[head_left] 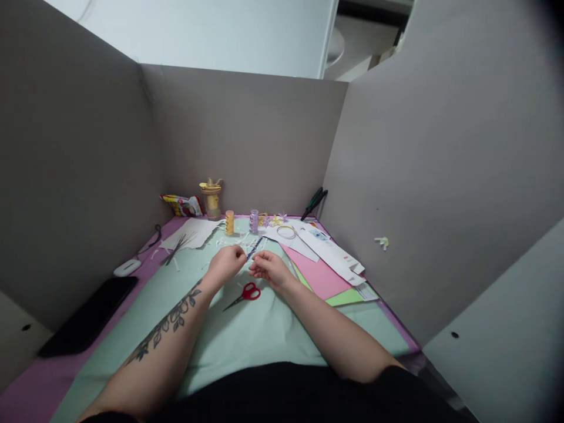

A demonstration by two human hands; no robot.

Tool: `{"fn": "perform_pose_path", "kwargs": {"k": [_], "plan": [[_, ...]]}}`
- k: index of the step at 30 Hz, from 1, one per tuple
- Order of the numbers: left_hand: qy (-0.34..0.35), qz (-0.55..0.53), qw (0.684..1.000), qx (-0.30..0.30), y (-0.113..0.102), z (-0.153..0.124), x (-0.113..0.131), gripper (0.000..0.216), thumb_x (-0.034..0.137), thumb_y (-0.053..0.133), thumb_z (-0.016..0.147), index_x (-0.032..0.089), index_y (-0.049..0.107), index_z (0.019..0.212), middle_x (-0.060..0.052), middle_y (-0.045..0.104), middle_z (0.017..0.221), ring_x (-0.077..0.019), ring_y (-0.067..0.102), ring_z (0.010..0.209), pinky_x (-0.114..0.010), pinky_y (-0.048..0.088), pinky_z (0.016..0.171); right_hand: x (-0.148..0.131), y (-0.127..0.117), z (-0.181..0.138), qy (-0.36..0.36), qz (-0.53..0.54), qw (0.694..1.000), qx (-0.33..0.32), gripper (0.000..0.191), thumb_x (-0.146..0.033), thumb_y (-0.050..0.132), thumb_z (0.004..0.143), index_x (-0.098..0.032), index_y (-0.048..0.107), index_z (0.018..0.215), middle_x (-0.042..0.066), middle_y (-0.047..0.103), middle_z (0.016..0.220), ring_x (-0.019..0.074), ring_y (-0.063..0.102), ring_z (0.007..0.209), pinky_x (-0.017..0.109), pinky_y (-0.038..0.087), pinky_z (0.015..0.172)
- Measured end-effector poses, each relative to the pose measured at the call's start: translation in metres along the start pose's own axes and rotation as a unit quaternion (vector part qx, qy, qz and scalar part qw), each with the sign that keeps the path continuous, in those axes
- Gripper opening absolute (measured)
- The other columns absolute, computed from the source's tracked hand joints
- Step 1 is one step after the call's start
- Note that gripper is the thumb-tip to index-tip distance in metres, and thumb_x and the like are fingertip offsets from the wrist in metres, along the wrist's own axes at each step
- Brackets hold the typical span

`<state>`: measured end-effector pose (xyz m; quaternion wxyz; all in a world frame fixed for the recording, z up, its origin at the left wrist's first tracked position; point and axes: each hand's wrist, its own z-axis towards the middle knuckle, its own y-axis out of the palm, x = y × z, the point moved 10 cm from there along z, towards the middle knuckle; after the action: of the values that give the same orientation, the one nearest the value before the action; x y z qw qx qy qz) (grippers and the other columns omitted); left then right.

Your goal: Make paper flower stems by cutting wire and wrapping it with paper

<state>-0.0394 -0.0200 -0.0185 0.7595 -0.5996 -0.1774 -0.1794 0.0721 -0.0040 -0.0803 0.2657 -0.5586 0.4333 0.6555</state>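
Observation:
My left hand (pixel 225 265) is closed in a pinch above the middle of the table, its fingertips turned toward the other hand. A small gap away, my right hand (pixel 272 270) has its fingers curled in with the thumb against them. Whatever either pinch holds is too small to make out. Just beyond the fingertips lies a dark, narrow twisted strip (pixel 254 248). White scraps (pixel 238 241) are scattered around it. Red-handled scissors (pixel 250 291) rest on the pale green cloth (pixel 247 341) nearer to me, blades pointing left.
Behind the hands stand a yellow spool (pixel 230 223), a purple spool (pixel 254 222) and a yellow cup (pixel 212 202). Pink paper (pixel 315 273) and a white box (pixel 330 252) lie right. Thin dark stems (pixel 177 249), a white case (pixel 127 268) and a black tablet (pixel 90 317) lie left. Grey panels (pixel 247 135) enclose the table.

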Motion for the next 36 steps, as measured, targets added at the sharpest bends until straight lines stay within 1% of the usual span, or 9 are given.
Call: {"fn": "perform_pose_path", "kwargs": {"k": [4,8,11,15,20,25,29,33,36], "plan": [[0.014,-0.039,0.999,0.006,0.000,0.002,0.002,0.022,0.033,0.046,0.073,0.019,0.063,0.072,-0.004,0.068,0.076,-0.0192,0.059,0.073,-0.026,0.041,0.068,0.003,-0.002,0.002,-0.002,-0.055,0.998,0.012,0.030,-0.039,0.067,0.066,-0.017,0.056,0.083,-0.004,0.055,0.055,0.0077,0.049,0.044,0.020,0.036,0.044],[0.027,-0.078,0.997,-0.002,0.005,0.005,0.002,0.022,0.033,0.046,0.070,0.018,0.062,0.069,-0.002,0.066,0.072,-0.0176,0.057,0.068,-0.025,0.040,0.064,0.001,-0.002,0.003,-0.018,-0.082,0.996,0.019,0.024,-0.035,0.068,0.064,-0.015,0.060,0.075,-0.006,0.049,0.051,0.0063,0.042,0.044,0.019,0.028,0.041],[0.030,-0.104,0.994,-0.007,0.007,0.005,0.002,0.021,0.032,0.047,0.069,0.018,0.061,0.067,-0.001,0.065,0.068,-0.0168,0.055,0.066,-0.025,0.039,0.062,-0.002,-0.003,0.003,-0.029,-0.095,0.995,0.021,0.022,-0.035,0.068,0.063,-0.015,0.059,0.069,-0.005,0.048,0.052,0.0059,0.040,0.045,0.019,0.027,0.042],[0.028,-0.138,0.990,-0.012,0.006,0.004,0.002,0.021,0.033,0.047,0.068,0.017,0.060,0.065,0.000,0.061,0.065,-0.0159,0.052,0.064,-0.025,0.038,0.060,-0.004,-0.004,0.003,-0.035,-0.102,0.994,0.022,0.022,-0.036,0.067,0.064,-0.016,0.059,0.069,-0.006,0.048,0.051,0.0064,0.040,0.045,0.020,0.027,0.043],[0.027,-0.184,0.982,-0.035,0.008,0.002,0.005,0.021,0.033,0.047,0.068,0.016,0.059,0.067,0.001,0.056,0.062,-0.0138,0.049,0.062,-0.023,0.036,0.057,-0.001,-0.007,0.006,-0.034,-0.108,0.993,0.025,0.022,-0.036,0.066,0.064,-0.016,0.058,0.069,-0.005,0.047,0.050,0.0070,0.039,0.044,0.021,0.026,0.043],[0.022,-0.213,0.973,-0.087,0.018,0.000,0.008,0.023,0.036,0.050,0.067,0.015,0.060,0.069,0.004,0.049,0.056,-0.0111,0.042,0.053,-0.022,0.032,0.050,-0.003,-0.010,0.009,-0.044,-0.123,0.991,0.025,0.017,-0.033,0.063,0.065,-0.017,0.060,0.070,-0.007,0.042,0.047,0.0064,0.031,0.041,0.022,0.021,0.041],[0.030,-0.224,0.965,-0.135,0.019,-0.007,0.015,0.023,0.036,0.052,0.066,0.016,0.062,0.070,0.004,0.048,0.054,-0.0104,0.040,0.051,-0.021,0.030,0.048,-0.009,-0.016,0.010,-0.050,-0.147,0.988,0.028,0.013,-0.029,0.063,0.064,-0.017,0.061,0.069,-0.004,0.049,0.054,0.0071,0.033,0.045,0.022,0.022,0.043],[0.090,-0.197,0.953,-0.211,0.024,-0.019,0.033,0.022,0.033,0.050,0.066,0.016,0.064,0.070,0.003,0.054,0.059,-0.0110,0.043,0.054,-0.022,0.033,0.052,-0.018,-0.021,0.010,-0.066,-0.173,0.982,0.017,0.015,-0.031,0.064,0.066,-0.017,0.060,0.068,-0.003,0.054,0.062,0.0082,0.039,0.052,0.021,0.027,0.048],[0.132,-0.119,0.956,-0.234,0.032,-0.025,0.040,0.020,0.028,0.048,0.066,0.017,0.065,0.068,0.001,0.060,0.063,-0.0125,0.048,0.058,-0.022,0.036,0.056,-0.025,-0.023,0.009,-0.083,-0.190,0.978,0.012,0.017,-0.033,0.064,0.068,-0.016,0.060,0.070,-0.003,0.052,0.062,0.0082,0.040,0.053,0.021,0.029,0.050]]}}
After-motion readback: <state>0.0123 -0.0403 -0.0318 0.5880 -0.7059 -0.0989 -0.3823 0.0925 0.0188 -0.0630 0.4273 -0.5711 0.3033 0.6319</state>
